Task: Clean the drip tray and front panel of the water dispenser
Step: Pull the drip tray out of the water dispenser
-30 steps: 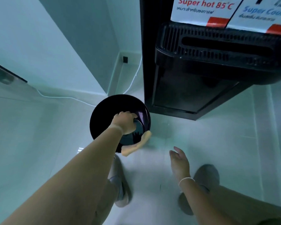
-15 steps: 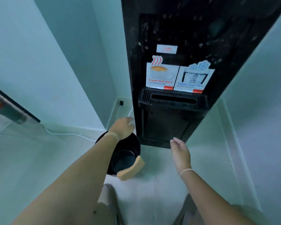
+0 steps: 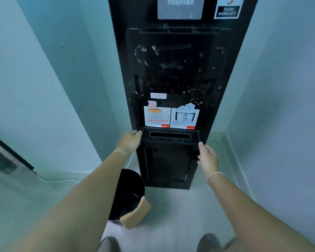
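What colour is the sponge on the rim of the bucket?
The sponge is orange-tan, seen best in the head view, the only one.

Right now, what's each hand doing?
Left hand: open, fingers at the left end of the drip tray.
Right hand: open, holding nothing, beside the tray's right corner.

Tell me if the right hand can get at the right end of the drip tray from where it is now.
Probably yes. The right hand is open just beside the right end of the drip tray, its fingertips almost at that corner, with nothing between them. The left hand is at the opposite end, out of its way.
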`<action>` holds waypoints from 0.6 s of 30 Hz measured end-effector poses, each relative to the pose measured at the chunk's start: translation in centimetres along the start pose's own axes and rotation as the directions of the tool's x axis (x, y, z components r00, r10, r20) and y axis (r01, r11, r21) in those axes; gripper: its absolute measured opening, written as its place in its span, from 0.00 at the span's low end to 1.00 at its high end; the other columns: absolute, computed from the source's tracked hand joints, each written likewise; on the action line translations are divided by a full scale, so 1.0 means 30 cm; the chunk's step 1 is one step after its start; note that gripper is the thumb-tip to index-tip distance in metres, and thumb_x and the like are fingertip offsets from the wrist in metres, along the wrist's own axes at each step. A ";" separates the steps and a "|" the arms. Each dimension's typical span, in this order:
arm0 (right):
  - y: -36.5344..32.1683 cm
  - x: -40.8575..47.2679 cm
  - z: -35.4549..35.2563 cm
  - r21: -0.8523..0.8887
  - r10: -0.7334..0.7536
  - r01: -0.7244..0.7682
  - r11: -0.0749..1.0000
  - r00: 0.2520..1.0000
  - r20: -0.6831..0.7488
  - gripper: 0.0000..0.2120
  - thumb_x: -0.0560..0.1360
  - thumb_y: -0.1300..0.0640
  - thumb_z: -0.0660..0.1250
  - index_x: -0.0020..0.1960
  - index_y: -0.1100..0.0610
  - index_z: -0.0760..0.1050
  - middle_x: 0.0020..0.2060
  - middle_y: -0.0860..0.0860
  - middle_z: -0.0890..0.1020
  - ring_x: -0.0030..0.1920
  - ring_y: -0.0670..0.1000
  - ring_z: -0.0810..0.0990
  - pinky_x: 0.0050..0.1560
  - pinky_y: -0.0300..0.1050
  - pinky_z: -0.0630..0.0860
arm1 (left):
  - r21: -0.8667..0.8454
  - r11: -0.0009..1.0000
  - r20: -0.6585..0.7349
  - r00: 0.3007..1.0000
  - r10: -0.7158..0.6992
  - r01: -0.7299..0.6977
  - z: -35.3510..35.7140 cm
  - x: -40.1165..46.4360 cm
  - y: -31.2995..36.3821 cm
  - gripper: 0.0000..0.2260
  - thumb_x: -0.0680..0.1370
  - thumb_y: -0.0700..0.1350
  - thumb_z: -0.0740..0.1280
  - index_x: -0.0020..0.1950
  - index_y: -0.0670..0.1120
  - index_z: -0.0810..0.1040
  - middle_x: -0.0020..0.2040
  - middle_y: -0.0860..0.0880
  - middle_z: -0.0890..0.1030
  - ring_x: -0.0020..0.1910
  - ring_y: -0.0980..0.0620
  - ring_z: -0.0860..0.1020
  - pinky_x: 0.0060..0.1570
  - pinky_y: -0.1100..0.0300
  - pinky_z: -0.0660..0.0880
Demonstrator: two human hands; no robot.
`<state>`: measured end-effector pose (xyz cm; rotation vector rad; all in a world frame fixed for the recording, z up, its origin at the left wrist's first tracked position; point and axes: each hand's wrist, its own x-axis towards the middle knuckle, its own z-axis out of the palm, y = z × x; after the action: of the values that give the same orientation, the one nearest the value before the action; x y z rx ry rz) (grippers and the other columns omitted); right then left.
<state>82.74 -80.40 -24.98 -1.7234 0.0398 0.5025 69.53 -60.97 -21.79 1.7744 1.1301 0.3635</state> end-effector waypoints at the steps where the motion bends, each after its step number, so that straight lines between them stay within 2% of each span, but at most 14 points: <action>1: 0.001 0.019 0.000 0.019 0.023 -0.023 1.000 1.000 0.002 0.25 0.75 0.44 0.62 0.68 0.55 0.68 0.65 0.51 0.75 0.62 0.55 0.75 0.66 0.54 0.70 | -0.057 0.998 0.012 0.999 -0.037 0.038 0.010 0.013 -0.011 0.14 0.81 0.50 0.57 0.59 0.43 0.75 0.58 0.44 0.78 0.57 0.43 0.75 0.58 0.55 0.72; 3: 0.003 0.051 0.005 0.078 0.079 -0.082 0.994 0.996 0.031 0.26 0.76 0.45 0.61 0.70 0.57 0.66 0.65 0.53 0.74 0.57 0.55 0.76 0.64 0.52 0.72 | -0.183 0.972 0.038 0.989 -0.141 0.145 0.030 0.034 -0.026 0.11 0.81 0.50 0.57 0.50 0.45 0.74 0.45 0.46 0.75 0.43 0.47 0.73 0.41 0.60 0.73; 4: 0.003 0.060 0.008 0.117 0.110 -0.116 0.986 0.992 0.055 0.26 0.77 0.47 0.61 0.70 0.59 0.66 0.65 0.55 0.73 0.57 0.56 0.76 0.63 0.51 0.73 | -0.239 0.951 0.056 0.981 -0.187 0.195 0.037 0.040 -0.035 0.10 0.81 0.50 0.57 0.48 0.45 0.72 0.44 0.46 0.73 0.40 0.48 0.71 0.38 0.62 0.71; 5: 0.005 0.072 0.013 0.155 0.135 -0.145 0.977 0.988 0.076 0.25 0.77 0.48 0.61 0.69 0.61 0.66 0.66 0.59 0.72 0.60 0.58 0.75 0.63 0.51 0.72 | -0.288 0.928 0.086 0.971 -0.221 0.237 0.043 0.051 -0.043 0.11 0.81 0.51 0.57 0.48 0.44 0.72 0.46 0.44 0.73 0.41 0.48 0.72 0.39 0.62 0.72; 8: 0.001 0.097 0.028 0.244 0.176 -0.198 0.949 0.978 0.111 0.24 0.78 0.49 0.61 0.68 0.63 0.67 0.66 0.63 0.71 0.63 0.60 0.74 0.62 0.50 0.73 | -0.414 0.860 0.130 0.955 -0.267 0.297 0.065 0.084 -0.061 0.20 0.81 0.52 0.58 0.66 0.39 0.70 0.63 0.40 0.74 0.53 0.43 0.77 0.49 0.56 0.75; 9: 0.004 0.109 0.034 0.261 0.181 -0.209 0.942 0.975 0.125 0.24 0.78 0.50 0.62 0.69 0.62 0.66 0.65 0.62 0.72 0.62 0.59 0.74 0.61 0.49 0.74 | -0.450 0.836 0.139 0.949 -0.282 0.314 0.074 0.095 -0.063 0.21 0.81 0.51 0.58 0.68 0.39 0.69 0.66 0.40 0.73 0.53 0.42 0.77 0.50 0.55 0.75; 12: 0.012 0.128 0.039 0.294 0.187 -0.224 0.929 0.971 0.151 0.23 0.77 0.52 0.63 0.68 0.63 0.67 0.65 0.63 0.73 0.56 0.58 0.77 0.57 0.47 0.76 | -0.514 0.793 0.149 0.944 -0.293 0.327 0.093 0.104 -0.064 0.18 0.82 0.48 0.58 0.67 0.38 0.69 0.67 0.40 0.73 0.53 0.42 0.76 0.54 0.54 0.75; 15: 0.010 0.137 0.037 0.322 0.194 -0.228 0.919 0.972 0.134 0.23 0.77 0.55 0.64 0.67 0.66 0.67 0.65 0.64 0.71 0.58 0.60 0.77 0.63 0.50 0.74 | -0.545 0.777 0.135 0.948 -0.289 0.314 0.103 0.117 -0.074 0.16 0.81 0.46 0.59 0.65 0.37 0.70 0.66 0.41 0.74 0.55 0.41 0.77 0.54 0.54 0.75; 18: 0.003 0.140 0.044 0.366 0.193 -0.222 0.904 0.975 0.114 0.20 0.77 0.59 0.64 0.65 0.67 0.68 0.64 0.64 0.71 0.57 0.60 0.76 0.64 0.51 0.72 | -0.570 0.768 0.118 0.954 -0.275 0.292 0.111 0.125 -0.087 0.10 0.81 0.44 0.59 0.55 0.38 0.74 0.62 0.41 0.77 0.53 0.42 0.78 0.52 0.55 0.74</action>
<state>86.10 -78.15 -26.71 -1.3258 0.2542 0.6707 72.32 -59.50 -26.46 1.0430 1.0976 0.4430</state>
